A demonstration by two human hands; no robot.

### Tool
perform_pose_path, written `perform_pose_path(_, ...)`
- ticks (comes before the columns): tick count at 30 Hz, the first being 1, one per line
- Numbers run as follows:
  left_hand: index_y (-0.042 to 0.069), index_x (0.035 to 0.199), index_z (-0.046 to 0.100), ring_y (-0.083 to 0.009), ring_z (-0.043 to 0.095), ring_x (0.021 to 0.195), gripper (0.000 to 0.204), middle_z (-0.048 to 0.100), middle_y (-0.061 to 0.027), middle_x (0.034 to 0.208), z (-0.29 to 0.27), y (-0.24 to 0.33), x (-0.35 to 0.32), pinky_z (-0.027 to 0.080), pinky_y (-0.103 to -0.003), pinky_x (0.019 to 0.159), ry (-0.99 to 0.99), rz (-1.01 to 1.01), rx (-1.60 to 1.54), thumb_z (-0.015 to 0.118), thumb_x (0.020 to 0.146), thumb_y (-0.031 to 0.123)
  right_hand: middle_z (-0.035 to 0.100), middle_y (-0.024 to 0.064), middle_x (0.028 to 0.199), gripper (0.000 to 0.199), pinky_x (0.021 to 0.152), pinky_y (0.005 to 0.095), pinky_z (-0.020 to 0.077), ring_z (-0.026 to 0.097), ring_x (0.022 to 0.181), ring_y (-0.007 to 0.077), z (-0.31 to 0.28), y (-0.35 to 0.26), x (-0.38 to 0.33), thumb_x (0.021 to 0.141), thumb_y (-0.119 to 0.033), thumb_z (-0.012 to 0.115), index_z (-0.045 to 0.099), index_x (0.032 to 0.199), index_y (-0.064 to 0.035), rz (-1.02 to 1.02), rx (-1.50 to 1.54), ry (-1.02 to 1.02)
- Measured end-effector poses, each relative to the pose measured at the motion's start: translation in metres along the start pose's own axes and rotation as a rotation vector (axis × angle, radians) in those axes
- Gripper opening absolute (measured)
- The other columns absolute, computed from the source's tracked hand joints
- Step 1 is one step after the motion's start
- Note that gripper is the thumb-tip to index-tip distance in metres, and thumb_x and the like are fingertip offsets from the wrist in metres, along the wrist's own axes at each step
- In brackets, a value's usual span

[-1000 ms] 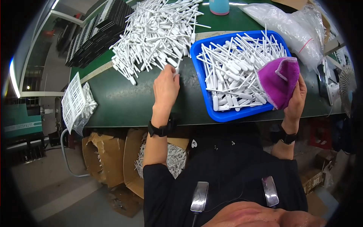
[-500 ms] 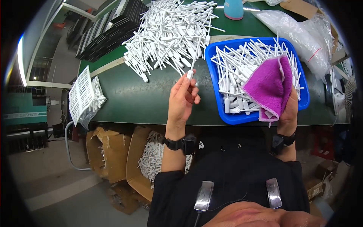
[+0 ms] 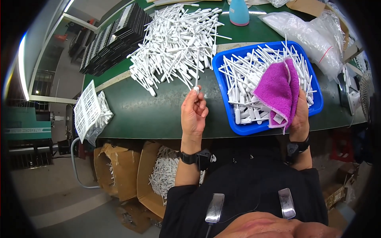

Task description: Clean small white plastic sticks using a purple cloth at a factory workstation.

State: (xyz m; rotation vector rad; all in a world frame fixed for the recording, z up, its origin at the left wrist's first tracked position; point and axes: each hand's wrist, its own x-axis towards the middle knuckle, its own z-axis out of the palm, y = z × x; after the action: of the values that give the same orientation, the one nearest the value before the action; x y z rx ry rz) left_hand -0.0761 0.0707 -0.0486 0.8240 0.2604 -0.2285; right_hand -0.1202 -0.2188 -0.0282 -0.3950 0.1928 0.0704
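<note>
Held upright in my left hand (image 3: 193,115) is a white plastic stick (image 3: 197,75), thin-stemmed with a wider end like a thermometer. Thumb and fingertips pinch its wide end, and the stem points away from me. My right hand (image 3: 301,113) is closed on a purple cloth (image 3: 276,89), which drapes over the right part of a blue tray (image 3: 248,130). Many similar white sticks (image 3: 240,93) fill that tray. The cloth covers some of them and hides part of my right fingers. Beyond my left hand, a large heap of the same sticks (image 3: 174,43) lies on the green table (image 3: 147,115).
Stacked black trays (image 3: 115,39) stand at the far left. A white grid sheet (image 3: 88,113) leans by bagged sticks at the left edge. A blue bottle (image 3: 239,14) and clear plastic bags (image 3: 303,37) lie beyond the tray. Cardboard boxes (image 3: 119,174) sit below the table.
The stick in my left hand has turned more upright, and its wide end is now more covered by my fingers. The view has shifted slightly. The right hand still grips the cloth.
</note>
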Motion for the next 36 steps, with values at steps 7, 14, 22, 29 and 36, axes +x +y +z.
perform_pose_path(7, 0.004, 0.111, 0.056, -0.0044, 0.045, 0.054, 0.024, 0.058, -0.0017, 0.082, 0.025, -0.004, -0.008, 0.035, -0.018, 0.042, -0.087, 0.047, 0.08, 0.052, 0.093, 0.02, 0.06, 0.0164, 0.113, 0.037, 0.091, 0.042, 0.0488, 0.061, 0.101, 0.027, 0.013, 0.009, 0.008, 0.096, -0.025, 0.037, 0.051, 0.118, 0.0003, -0.033, 0.02, 0.132)
perform_pose_path(14, 0.005, 0.109, 0.055, -0.0069, 0.045, 0.045, 0.023, 0.058, -0.0015, 0.07, 0.072, -0.05, -0.029, 0.034, -0.021, 0.037, -0.443, 0.138, 0.982, 0.049, 0.095, 0.022, 0.062, 0.0075, 0.095, 0.031, 0.069, 0.0311, 0.0527, 0.062, 0.08, 0.0164, 0.045, 0.067, 0.011, 0.096, -0.028, 0.042, 0.054, 0.111, -0.0043, -0.249, -0.405, 0.171)
perform_pose_path(22, 0.0, 0.083, 0.063, -0.0122, 0.049, 0.044, 0.022, 0.054, -0.0051, 0.055, 0.076, -0.043, -0.044, 0.034, -0.027, 0.039, -0.577, -0.538, 0.345, 0.053, 0.091, 0.018, 0.061, 0.0054, 0.094, 0.033, 0.074, 0.0277, 0.0491, 0.059, 0.083, 0.0115, 0.029, 0.018, 0.007, 0.097, -0.029, 0.041, 0.054, 0.111, -0.0029, -0.364, -0.464, -0.268)
perform_pose_path(29, 0.001, 0.077, 0.066, -0.0078, 0.052, 0.048, 0.016, 0.054, -0.0044, 0.053, 0.059, -0.05, -0.034, 0.038, -0.028, 0.043, -0.567, 0.665, 1.324, 0.062, 0.084, 0.015, 0.061, 0.006, 0.097, 0.032, 0.079, 0.0262, 0.0473, 0.058, 0.086, 0.0112, 0.042, 0.07, 0.002, 0.097, -0.025, 0.041, 0.054, 0.112, -0.0001, -0.478, -0.808, 0.158)
perform_pose_path(36, -0.003, 0.086, 0.066, -0.0054, 0.044, 0.049, 0.014, 0.051, 0.0019, 0.058, 0.072, -0.013, -0.014, 0.035, -0.021, 0.046, -0.297, 0.556, 0.823, 0.058, 0.088, 0.009, 0.06, 0.0069, 0.104, 0.033, 0.089, 0.0268, 0.0424, 0.056, 0.099, 0.0132, 0.035, 0.065, -0.008, 0.098, -0.02, 0.039, 0.051, 0.119, 0.0017, 0.013, -0.971, -0.25)
